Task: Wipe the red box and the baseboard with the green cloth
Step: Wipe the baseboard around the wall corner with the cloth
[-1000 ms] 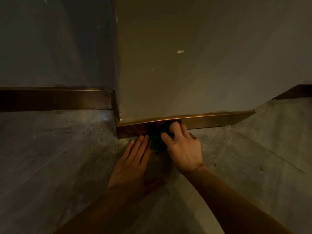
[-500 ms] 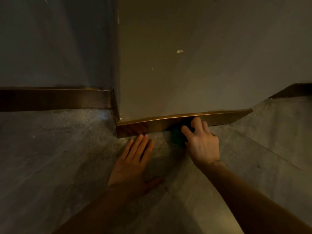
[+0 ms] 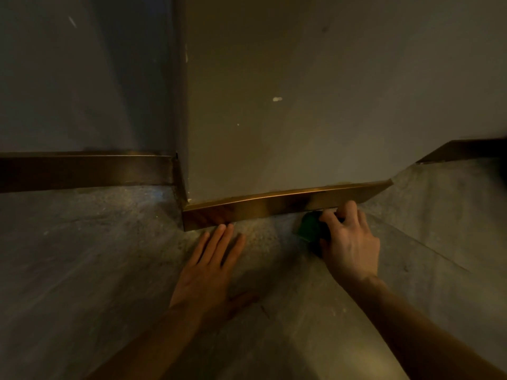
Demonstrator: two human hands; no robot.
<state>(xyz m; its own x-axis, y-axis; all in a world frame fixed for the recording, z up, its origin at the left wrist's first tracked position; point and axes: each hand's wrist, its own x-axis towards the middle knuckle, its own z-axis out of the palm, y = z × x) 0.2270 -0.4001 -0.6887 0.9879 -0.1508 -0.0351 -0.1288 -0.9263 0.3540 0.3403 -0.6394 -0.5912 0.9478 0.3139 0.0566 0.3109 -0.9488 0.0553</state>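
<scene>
Pressing green cloth | right hand | baseboard runs left-right

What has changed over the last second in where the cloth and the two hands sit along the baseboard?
The right hand has slid the green cloth rightward along the baseboard, from near the left hand's fingertips to close to the strip's right end. Its grip on the cloth is unchanged. The left hand has stayed flat on the floor, fingers pointing at the baseboard. No red box is in view.

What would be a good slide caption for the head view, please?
Right hand presses the green cloth along the bronze baseboard; left hand flat on the floor.
</scene>
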